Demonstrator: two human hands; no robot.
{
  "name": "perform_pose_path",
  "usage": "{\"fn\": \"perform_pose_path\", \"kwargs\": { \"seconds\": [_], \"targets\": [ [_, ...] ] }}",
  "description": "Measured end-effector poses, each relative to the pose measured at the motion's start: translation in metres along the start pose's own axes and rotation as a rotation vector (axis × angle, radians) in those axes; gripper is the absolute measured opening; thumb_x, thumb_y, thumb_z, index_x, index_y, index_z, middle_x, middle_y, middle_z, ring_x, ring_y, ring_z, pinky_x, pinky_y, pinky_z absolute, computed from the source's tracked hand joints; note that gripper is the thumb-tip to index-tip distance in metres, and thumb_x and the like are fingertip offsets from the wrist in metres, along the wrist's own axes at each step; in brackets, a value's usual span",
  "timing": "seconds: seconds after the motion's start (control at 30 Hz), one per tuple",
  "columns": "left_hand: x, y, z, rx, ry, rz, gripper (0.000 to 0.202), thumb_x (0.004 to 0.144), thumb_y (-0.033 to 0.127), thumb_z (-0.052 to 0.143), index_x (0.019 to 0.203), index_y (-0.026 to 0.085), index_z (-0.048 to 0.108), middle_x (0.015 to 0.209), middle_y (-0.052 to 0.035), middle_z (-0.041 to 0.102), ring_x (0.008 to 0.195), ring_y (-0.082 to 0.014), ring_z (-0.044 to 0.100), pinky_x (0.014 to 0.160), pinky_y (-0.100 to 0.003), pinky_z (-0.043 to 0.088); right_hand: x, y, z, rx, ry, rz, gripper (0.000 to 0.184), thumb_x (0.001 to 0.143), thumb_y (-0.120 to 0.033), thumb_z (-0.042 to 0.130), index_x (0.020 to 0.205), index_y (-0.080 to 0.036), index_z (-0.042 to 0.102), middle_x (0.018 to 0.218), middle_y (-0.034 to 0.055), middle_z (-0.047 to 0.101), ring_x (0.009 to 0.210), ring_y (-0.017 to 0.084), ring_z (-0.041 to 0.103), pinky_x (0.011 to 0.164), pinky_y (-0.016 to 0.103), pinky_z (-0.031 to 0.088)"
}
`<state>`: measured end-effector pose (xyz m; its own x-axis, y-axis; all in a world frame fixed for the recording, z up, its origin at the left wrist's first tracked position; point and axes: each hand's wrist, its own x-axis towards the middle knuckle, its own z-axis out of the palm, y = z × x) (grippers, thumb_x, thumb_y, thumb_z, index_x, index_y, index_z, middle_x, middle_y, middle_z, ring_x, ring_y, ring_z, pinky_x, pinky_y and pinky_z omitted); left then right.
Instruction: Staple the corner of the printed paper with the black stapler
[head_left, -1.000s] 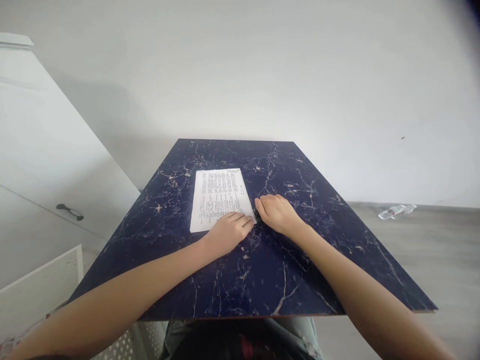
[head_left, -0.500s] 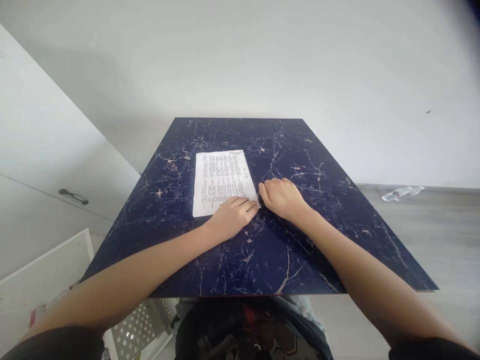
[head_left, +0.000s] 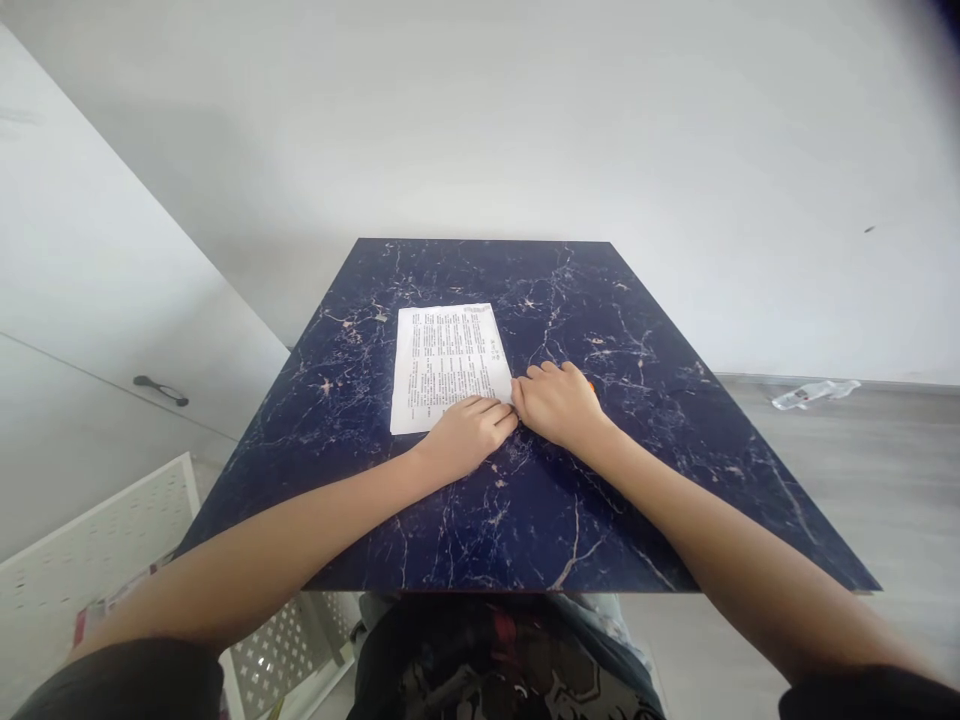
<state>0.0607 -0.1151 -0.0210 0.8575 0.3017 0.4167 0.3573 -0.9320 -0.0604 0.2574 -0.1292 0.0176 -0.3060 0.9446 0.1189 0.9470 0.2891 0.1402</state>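
A white printed sheet of paper point(head_left: 442, 360), perhaps more than one layer, lies on the dark blue marble-patterned table point(head_left: 525, 530). My left hand point(head_left: 471, 432) is at its lower right corner, fingers bent over the top and the thumb hidden from sight. Right beside those fingertips, at the same corner, my right hand point(head_left: 555, 402) is closed in a loose fist, knuckles up. A small orange bit point(head_left: 592, 388) shows past the far side of that fist. What the right hand holds is otherwise covered.
White wall stands behind the table. To the left is a white cabinet with a dark handle point(head_left: 160, 390), and below it a white perforated panel point(head_left: 97, 530). A clear plastic item point(head_left: 814, 394) lies on the floor at right.
My right hand has shifted slightly left, up against the paper's corner and the left fingertips. An orange bit now shows beside it. My left hand keeps its place on the paper.
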Motion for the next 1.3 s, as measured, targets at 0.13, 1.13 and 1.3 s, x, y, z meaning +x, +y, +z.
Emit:
{"fn": "perform_pose_path", "kwargs": {
  "seconds": [0.13,1.13,1.3],
  "targets": [
    [-0.001,-0.001,0.002,0.008,0.017,0.003,0.028,0.1,0.005,0.05,0.121,0.01,0.068,0.114,-0.012,0.075,0.105,-0.0237,0.071,0.091,-0.04,0.059,0.001,0.009,-0.003,0.092,-0.026,0.048,0.053,0.11,-0.03,0.028,0.085,-0.016,0.073,0.092,0.014,0.074,0.088,0.026,0.066,0.076,0.036,0.037],
    [-0.012,-0.006,0.001,-0.121,-0.114,-0.28,0.042,0.107,0.036,0.048,0.142,0.013,0.056,0.149,-0.0189,0.055,0.141,-0.0358,0.05,0.116,-0.058,0.046,-0.003,0.082,-0.006,0.362,-0.084,0.274,0.055,0.11,-0.047,0.024,0.066,-0.023,0.047,0.072,0.008,0.063,0.069,0.022,0.059,0.065,0.034,0.036],
    [-0.012,0.0,-0.005,-0.192,-0.084,-0.233,0.04,0.105,0.037,0.052,0.137,0.015,0.059,0.145,-0.0168,0.059,0.137,-0.0335,0.054,0.112,-0.057,0.05,-0.004,0.09,-0.009,0.511,-0.135,0.225,0.06,0.109,-0.059,0.022,0.071,-0.023,0.05,0.078,0.0071,0.065,0.07,0.021,0.059,0.068,0.035,0.039]
  ]
}}
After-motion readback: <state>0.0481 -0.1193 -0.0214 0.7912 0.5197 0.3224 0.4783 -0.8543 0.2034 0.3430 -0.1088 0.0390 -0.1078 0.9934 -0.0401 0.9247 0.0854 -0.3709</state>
